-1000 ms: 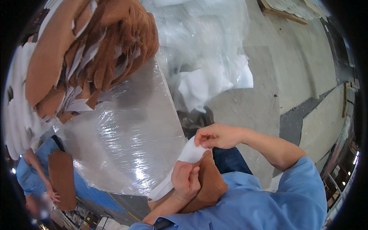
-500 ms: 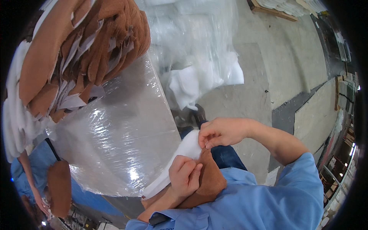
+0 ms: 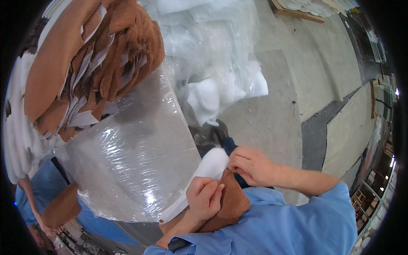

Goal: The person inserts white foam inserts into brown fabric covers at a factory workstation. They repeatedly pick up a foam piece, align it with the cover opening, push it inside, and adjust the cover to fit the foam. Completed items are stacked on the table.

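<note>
A brown fabric cover (image 3: 234, 199) lies against my front, with thick white padding (image 3: 213, 162) rising out of it on the table side. My left hand (image 3: 205, 199) is closed in a fist-like pinch on the cover's edge, where it meets the padding. Just right of the padding's rounded end, my right hand (image 3: 250, 166) pinches the same edge near its upper corner. The fingertips of the right hand are partly hidden behind its knuckles. A pale strip of the piece runs under my left wrist toward the table.
A plastic-wrapped table (image 3: 140, 140) stands at left, bearing a tall heap of brown fabric pieces (image 3: 55, 63). Clear bags of white padding (image 3: 212, 46) sit beyond it. At lower left a co-worker's hand (image 3: 52, 230) holds a brown piece (image 3: 63, 206). White stacks (image 3: 19, 114) line the far left.
My right hand has shifted slightly right and down along the cover's edge. My left hand keeps its grip. The co-worker's brown piece has tilted from upright to slanting.
</note>
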Tool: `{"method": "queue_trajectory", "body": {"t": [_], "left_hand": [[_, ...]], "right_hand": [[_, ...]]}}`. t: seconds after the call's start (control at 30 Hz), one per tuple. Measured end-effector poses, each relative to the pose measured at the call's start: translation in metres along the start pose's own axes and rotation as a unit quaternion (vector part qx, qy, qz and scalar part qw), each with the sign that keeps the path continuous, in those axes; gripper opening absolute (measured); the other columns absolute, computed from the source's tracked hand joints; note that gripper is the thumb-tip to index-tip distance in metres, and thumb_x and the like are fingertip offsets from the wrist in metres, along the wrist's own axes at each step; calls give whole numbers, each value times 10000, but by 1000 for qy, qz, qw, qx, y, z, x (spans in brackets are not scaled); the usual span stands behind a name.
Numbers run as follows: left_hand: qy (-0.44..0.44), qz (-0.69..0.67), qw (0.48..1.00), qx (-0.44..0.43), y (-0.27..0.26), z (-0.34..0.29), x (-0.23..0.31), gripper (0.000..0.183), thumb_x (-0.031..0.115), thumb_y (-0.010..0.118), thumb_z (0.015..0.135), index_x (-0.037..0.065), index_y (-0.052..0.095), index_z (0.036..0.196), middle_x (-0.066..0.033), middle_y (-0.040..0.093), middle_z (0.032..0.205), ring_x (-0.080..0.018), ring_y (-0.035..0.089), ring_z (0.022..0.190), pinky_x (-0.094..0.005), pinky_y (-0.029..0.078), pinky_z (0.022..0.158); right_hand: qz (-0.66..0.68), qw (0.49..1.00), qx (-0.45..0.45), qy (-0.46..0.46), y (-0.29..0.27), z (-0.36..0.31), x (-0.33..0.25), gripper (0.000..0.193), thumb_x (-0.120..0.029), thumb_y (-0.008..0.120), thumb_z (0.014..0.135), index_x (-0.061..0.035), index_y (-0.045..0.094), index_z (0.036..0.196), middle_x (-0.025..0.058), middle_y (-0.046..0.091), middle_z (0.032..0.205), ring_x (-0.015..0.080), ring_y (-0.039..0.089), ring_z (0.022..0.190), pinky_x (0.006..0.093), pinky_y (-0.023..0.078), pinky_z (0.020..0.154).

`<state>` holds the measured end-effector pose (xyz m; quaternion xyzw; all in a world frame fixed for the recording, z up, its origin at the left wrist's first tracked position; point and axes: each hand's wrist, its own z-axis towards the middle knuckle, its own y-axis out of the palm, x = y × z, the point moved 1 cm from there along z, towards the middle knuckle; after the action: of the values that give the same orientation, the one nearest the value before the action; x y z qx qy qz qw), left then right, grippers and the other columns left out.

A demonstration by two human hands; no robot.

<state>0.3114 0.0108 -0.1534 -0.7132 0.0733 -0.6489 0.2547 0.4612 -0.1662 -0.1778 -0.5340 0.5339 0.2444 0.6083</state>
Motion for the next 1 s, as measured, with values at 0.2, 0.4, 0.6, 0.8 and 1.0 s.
{"method": "queue_trajectory", "body": {"t": [0.2, 0.4, 0.6, 0.8, 1.0], "left_hand": [[28, -8, 999, -17, -1, 3, -3, 156, 23, 852, 829, 10, 733, 929, -107, 634, 874, -276, 598, 716, -368, 480, 617], [34, -13, 999, -32, -5, 1, 0, 172, 12, 858, 809, -4, 736, 930, -113, 624, 863, -275, 591, 716, -364, 470, 620], [38, -20, 998, -42, -3, 1, -2, 172, 11, 857, 812, -7, 740, 936, -113, 624, 860, -273, 591, 718, -361, 471, 627], [37, -24, 998, -43, -6, 1, 1, 178, -12, 853, 787, -4, 747, 929, -110, 635, 862, -271, 593, 709, -355, 467, 619], [21, -53, 998, -30, -4, -6, -1, 158, 4, 860, 774, 17, 749, 886, -84, 631, 798, -270, 573, 650, -362, 448, 570]], "right_hand": [[33, 991, 128, 24, 18, -17, -1, 215, 52, 748, 819, -45, 649, 983, 121, 692, 1027, 317, 673, 913, 400, 563, 785], [350, 891, 162, 240, 32, -34, -8, 74, -50, 741, 980, -44, 688, 1031, 49, 711, 1015, 152, 663, 886, 322, 559, 786], [463, 775, 14, 430, 22, -23, 13, 179, -214, 704, 1072, -46, 716, 1013, -3, 704, 910, 81, 623, 808, 254, 522, 713], [488, 760, -8, 429, 22, -23, -1, 208, -228, 669, 1092, -42, 705, 1005, -31, 642, 804, 55, 557, 722, 248, 464, 645], [396, 858, 34, 324, 24, -40, -20, 180, -179, 657, 1093, -27, 672, 999, -39, 627, 856, 38, 519, 822, 254, 461, 711]]}}
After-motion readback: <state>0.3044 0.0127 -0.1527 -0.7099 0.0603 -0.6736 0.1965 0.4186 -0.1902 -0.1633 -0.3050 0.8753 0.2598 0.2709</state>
